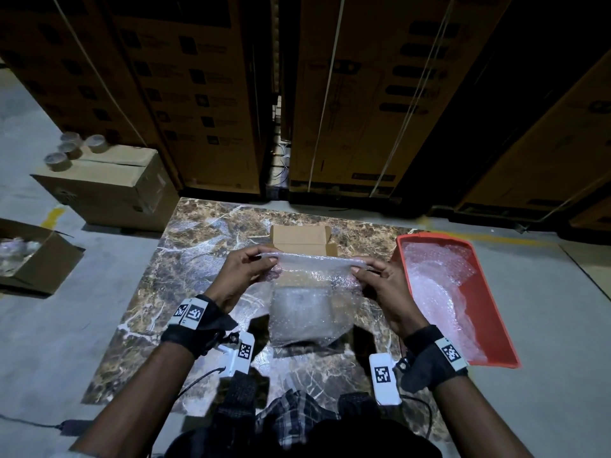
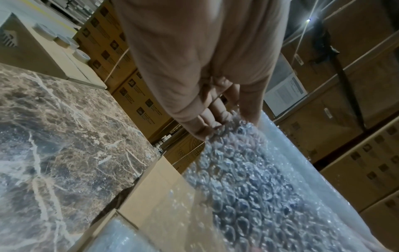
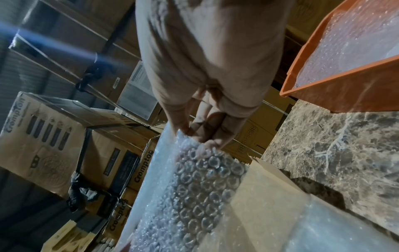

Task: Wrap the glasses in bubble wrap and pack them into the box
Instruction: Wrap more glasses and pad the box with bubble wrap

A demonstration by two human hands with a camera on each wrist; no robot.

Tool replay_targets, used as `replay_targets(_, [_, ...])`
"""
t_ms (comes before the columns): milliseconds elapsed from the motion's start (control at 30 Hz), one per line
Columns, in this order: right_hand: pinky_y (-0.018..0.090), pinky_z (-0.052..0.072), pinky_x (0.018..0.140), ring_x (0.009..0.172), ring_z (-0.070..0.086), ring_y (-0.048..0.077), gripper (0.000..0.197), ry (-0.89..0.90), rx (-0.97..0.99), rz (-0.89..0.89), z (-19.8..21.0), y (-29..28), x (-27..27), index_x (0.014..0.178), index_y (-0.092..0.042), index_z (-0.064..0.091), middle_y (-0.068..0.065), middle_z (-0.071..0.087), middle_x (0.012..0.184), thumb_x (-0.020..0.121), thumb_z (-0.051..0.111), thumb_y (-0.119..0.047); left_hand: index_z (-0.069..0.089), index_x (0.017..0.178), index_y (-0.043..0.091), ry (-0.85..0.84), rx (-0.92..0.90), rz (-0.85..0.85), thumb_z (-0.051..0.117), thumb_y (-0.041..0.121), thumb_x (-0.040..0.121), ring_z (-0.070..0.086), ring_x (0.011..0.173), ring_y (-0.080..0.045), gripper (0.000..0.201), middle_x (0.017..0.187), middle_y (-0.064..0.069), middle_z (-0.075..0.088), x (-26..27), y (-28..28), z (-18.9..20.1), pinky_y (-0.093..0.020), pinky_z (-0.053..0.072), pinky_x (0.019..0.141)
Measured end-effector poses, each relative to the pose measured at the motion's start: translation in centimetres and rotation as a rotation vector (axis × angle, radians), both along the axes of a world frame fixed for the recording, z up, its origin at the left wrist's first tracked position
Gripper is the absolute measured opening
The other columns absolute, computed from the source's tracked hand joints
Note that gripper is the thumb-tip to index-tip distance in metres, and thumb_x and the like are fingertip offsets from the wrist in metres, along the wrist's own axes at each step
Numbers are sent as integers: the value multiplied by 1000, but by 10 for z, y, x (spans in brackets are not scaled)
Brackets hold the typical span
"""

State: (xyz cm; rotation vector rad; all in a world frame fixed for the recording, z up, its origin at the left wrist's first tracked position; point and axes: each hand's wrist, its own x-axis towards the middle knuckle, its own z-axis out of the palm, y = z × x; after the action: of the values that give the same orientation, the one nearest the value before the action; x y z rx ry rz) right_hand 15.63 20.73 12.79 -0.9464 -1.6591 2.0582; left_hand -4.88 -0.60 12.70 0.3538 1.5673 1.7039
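- Your left hand (image 1: 245, 272) and right hand (image 1: 380, 281) each keep a pinching grip on a top corner of the bubble wrap (image 1: 307, 294), stretching it flat, likely to fold.
- A wrapped bundle (image 1: 302, 317), presumably a glass, lies at centre frame on the surface (image 1: 198, 266).
- The box (image 1: 299, 239) waits open just above it, the red tray (image 1: 496, 325) of spare wrap at right.

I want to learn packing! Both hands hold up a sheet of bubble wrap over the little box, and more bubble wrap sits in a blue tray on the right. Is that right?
Almost. The tray is orange, not blue; the head view shows it. The rest holds: the left hand and right hand pinch the bubble wrap above the small box.
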Motion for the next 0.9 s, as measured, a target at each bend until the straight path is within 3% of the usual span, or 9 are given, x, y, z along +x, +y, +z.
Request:
replay_targets(100, [26, 61, 71, 79, 72, 12, 20, 48, -79, 10, 0, 0, -1, 109, -5, 73, 9, 78, 102, 97, 60, 4, 73, 102, 1, -55, 15, 9, 57, -6, 95, 73, 84, -21, 19, 102, -15, 75, -1, 1, -1, -25, 59, 76])
replay_targets(200, [30, 61, 78, 81, 70, 16, 24, 25, -89, -13, 1, -1, -2, 102, -4, 74, 11, 78, 102, 101, 51, 1, 71, 100, -4, -78, 24, 9, 46, -6, 96, 71, 85, -21, 25, 99, -13, 75, 2, 2, 2, -26, 59, 78])
replay_targets(267, [39, 56, 86, 89, 67, 23, 32, 33, -95, -33, 1, -1, -2, 97, -2, 74, 17, 75, 112, 104, 42, -6, 69, 98, -6, -121, 55, 31, 39, 1, 97, 70, 86, -23, 31, 97, -13, 75, 2, 2, 2, -29, 59, 80])
replay_targets(333, [37, 57, 83, 86, 67, 20, 35, 60, -119, -50, 0, 0, -1, 98, 2, 71, 18, 74, 114, 105, 40, -12, 70, 95, -5, -130, 79, 46, 47, 14, 99, 70, 87, -25, 29, 97, -15, 75, 1, 1, 2, -35, 57, 86])
replay_targets(433, [33, 57, 80, 83, 67, 16, 21, 45, -52, -16, 0, 0, 1, 101, 1, 70, 10, 75, 97, 99, 64, -19, 76, 87, 5, -34, 43, 4, 76, 17, 82, 68, 88, -25, 14, 94, -15, 74, 1, 1, 3, -40, 54, 93])
replay_targets(533, [29, 59, 80, 87, 70, 19, 12, 72, -24, 41, -1, -2, 3, 96, -2, 72, 9, 75, 93, 85, 78, -4, 76, 89, 8, 38, 15, -9, 83, 10, 65, 68, 98, -23, 26, 105, -13, 74, 2, 1, 1, -34, 56, 91])
replay_targets(700, [34, 60, 77, 85, 68, 26, 21, 59, -29, 38, -4, -5, 5, 96, -9, 68, 5, 70, 91, 81, 81, 0, 72, 102, 6, -31, 23, -2, 84, 4, 66, 71, 101, -41, 38, 128, -19, 65, 6, 1, -2, -50, 57, 95])
replay_targets(800, [36, 60, 76, 90, 68, 26, 33, 25, -23, 16, -5, -5, 5, 106, -12, 64, 9, 71, 97, 81, 82, -2, 70, 110, 7, -55, 22, -2, 82, 1, 71, 74, 91, -41, 41, 129, -26, 62, 8, 2, 0, -48, 60, 88])
replay_targets(900, [33, 59, 76, 100, 67, 28, 52, -6, -33, -12, -9, -2, 4, 120, -20, 62, 13, 69, 115, 76, 88, -8, 66, 127, 15, -90, 16, -42, 84, 8, 74, 74, 90, -41, 57, 131, -26, 59, 8, 3, 1, -46, 61, 86])
